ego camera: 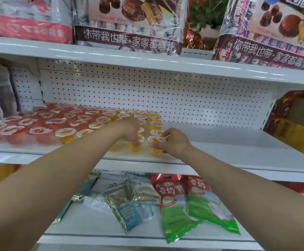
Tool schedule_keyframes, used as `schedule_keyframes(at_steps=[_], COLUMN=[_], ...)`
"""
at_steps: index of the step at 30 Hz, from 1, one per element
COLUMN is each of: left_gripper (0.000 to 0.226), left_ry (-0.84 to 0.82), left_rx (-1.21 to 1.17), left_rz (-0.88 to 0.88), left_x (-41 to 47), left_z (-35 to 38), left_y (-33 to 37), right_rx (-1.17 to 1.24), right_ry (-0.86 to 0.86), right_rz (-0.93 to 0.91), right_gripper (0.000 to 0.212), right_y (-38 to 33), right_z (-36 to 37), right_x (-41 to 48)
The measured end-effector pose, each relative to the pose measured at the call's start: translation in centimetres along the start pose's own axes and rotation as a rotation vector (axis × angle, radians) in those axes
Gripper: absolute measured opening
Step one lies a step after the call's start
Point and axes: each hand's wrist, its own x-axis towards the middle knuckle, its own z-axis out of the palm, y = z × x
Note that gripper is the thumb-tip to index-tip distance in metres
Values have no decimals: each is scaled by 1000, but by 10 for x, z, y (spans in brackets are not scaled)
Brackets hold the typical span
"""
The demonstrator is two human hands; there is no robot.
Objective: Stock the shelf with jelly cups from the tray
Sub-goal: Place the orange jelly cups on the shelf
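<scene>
Head view, L fingers (136, 143) grip cup (134, 149), lid hidden, R fingers (166, 134) pinch 2nd cup (154, 151)

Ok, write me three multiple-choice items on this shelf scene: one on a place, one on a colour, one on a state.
1. The red plastic jelly cups stand where from the orange plastic jelly cups? A left; B right; C a shelf below.
2. The jelly cup in the right hand is: A green; B orange; C blue.
3. The left hand is: A hanging idle; B holding a pouch; C gripping an orange jelly cup from above.
A: red fills the white metal shelf's left side. B: orange shows below the hand. C: it curls over the cup.
</scene>
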Motion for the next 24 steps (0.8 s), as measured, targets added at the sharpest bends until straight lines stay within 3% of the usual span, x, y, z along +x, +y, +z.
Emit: schedule_keyframes(at_steps=[7, 13, 24], left_gripper=[83, 83, 70], left_ry=[12, 163, 302], left_rx=[-11, -60, -147], left_rz=[-41, -66, 26], left_x=[-5, -24, -48], left_z=[1, -4, 20], left_y=[3, 31, 212], right_rx=[-42, -316, -522], right_ry=[-9, 31, 225], right_rz=[-39, -200, -235], right_gripper=[64, 72, 65], right_y=[4, 15, 97], right_z=[-3, -49, -229], right_x=[0, -21, -93])
